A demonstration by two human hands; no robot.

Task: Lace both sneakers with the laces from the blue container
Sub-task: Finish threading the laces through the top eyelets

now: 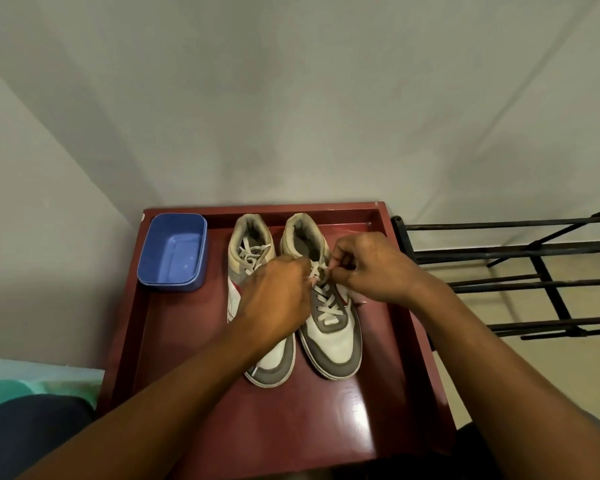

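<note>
Only one view was provided: a wide-angle camera worn at head height, aimed forward and steeply down. The red tray (174,341) was seen close below, the sneakers (331,344) centred, the wall (291,98) filling the far half, a black rack (548,283) at the right.

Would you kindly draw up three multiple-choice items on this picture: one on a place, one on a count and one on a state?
1. Where on the tray is the blue container? A far left corner; B between the sneakers; C near edge.
2. How many sneakers are on the tray? A one; B two; C three.
3. What do both hands do? A lie flat; B pinch a lace; C lift the container.
Answers: 1 A, it sits in that corner. 2 B, a left sneaker and right sneaker lie side by side. 3 B, the left hand and right hand pinch the right sneaker's lace.
</note>
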